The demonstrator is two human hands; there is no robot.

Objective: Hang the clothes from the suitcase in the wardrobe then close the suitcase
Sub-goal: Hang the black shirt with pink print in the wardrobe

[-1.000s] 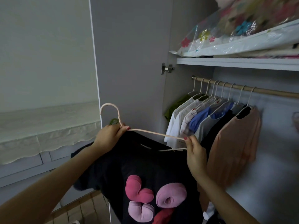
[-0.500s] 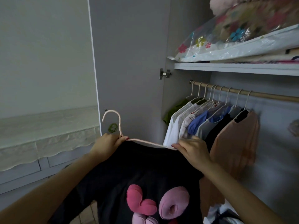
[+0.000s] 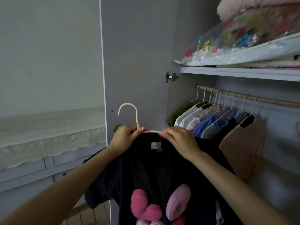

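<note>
A black shirt (image 3: 151, 169) with padded pink and purple shapes on its front hangs from a pale pink hanger (image 3: 129, 111) held in front of the open wardrobe. My left hand (image 3: 125, 138) grips the hanger at the base of its hook, together with the collar. My right hand (image 3: 180, 141) pinches the right side of the collar over the hanger's arm. The hook points up and left, free of the wooden rail (image 3: 266, 101). The rail lies up and to the right of both hands. The suitcase is out of view.
Several garments on white hangers (image 3: 215, 122) fill the rail's left part, ending in a peach top (image 3: 243, 146). The shelf (image 3: 240, 73) above carries bagged bedding. The open grey wardrobe door (image 3: 136, 62) stands behind the hanger. A cloth-covered cabinet (image 3: 48, 133) sits at left.
My right hand slid left along the hanger's arm to the collar, and the shirt's shoulder now covers that arm. The hanger and shirt rose slightly.
</note>
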